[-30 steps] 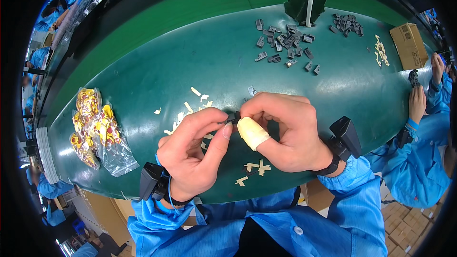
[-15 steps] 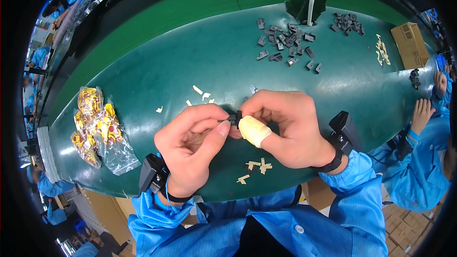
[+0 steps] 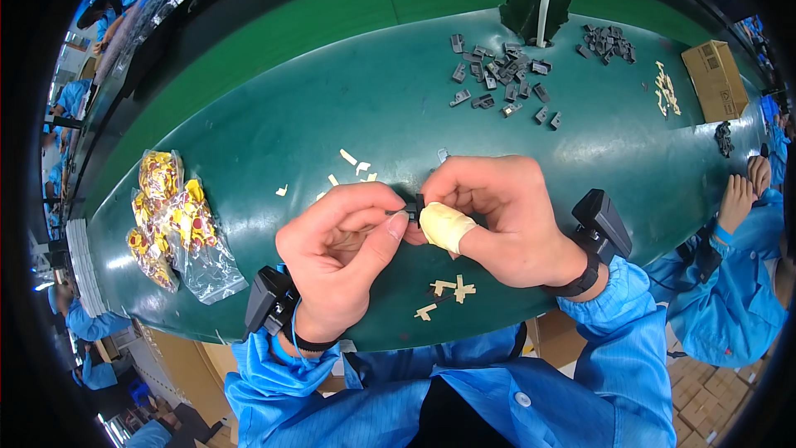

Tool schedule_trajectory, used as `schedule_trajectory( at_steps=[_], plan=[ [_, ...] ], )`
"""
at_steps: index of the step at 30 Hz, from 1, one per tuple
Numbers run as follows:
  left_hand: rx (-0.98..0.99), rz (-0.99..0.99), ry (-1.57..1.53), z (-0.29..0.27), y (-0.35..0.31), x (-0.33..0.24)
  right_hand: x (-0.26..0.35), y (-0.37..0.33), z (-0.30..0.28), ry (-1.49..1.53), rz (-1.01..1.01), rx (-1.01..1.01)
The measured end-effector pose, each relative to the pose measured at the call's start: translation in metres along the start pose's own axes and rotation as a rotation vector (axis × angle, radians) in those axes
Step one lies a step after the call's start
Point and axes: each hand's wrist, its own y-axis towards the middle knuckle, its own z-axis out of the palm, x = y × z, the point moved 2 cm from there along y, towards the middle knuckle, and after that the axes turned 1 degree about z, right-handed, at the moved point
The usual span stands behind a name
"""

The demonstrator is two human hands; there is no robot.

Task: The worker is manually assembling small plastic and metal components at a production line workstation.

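Observation:
A small dark grey plastic part (image 3: 412,211) is pinched between my two hands above the table's near middle. My left hand (image 3: 336,253) is closed on its left end with thumb and forefinger. On the other side my right hand (image 3: 506,220) is closed on it too, its thumb wearing a pale yellow cover (image 3: 446,226). My fingers hide most of the part, so its shape cannot be made out. Small cream strips (image 3: 348,157) lie beyond my left hand, and more cream pieces (image 3: 463,289) lie below my right hand.
Loose dark grey plastic parts (image 3: 510,75) lie at the far middle, with another pile (image 3: 609,41) to their right. A cardboard box (image 3: 715,81) stands far right beside cream strips (image 3: 666,91). Clear bags of yellow and red pieces (image 3: 170,216) lie left. A co-worker's hands (image 3: 738,199) rest at the right.
Both hands keep their pinch on the dark part, with only slight shifts. The co-worker's hands at the right have moved closer together.

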Motion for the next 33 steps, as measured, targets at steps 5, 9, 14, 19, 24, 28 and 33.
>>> schedule_trajectory(
  at_steps=[5,9,14,19,24,28,33],
  plan=[
    [0.006,-0.021,-0.009,-0.001,0.001,0.0,0.001,0.001,0.0,-0.002,-0.006,0.001],
    [0.013,-0.039,-0.023,-0.002,0.002,0.001,0.0,0.001,0.001,0.011,-0.033,-0.023],
    [-0.1,-0.006,0.021,0.003,-0.001,-0.001,0.0,0.001,-0.003,-0.277,-0.189,-0.123],
    [-0.141,0.429,0.734,0.011,0.0,-0.01,0.004,0.0,0.003,-0.465,-0.37,-0.071],
    [-0.06,0.736,0.782,0.009,-0.003,-0.009,0.003,0.0,0.007,-0.492,-0.479,-0.063],
    [-0.022,0.761,0.798,0.014,-0.006,-0.011,0.002,-0.001,0.005,-0.286,-0.324,-0.008],
    [-0.029,0.95,0.897,0.013,-0.007,-0.012,0.0,-0.002,0.002,0.159,-0.027,0.059]
  ],
)
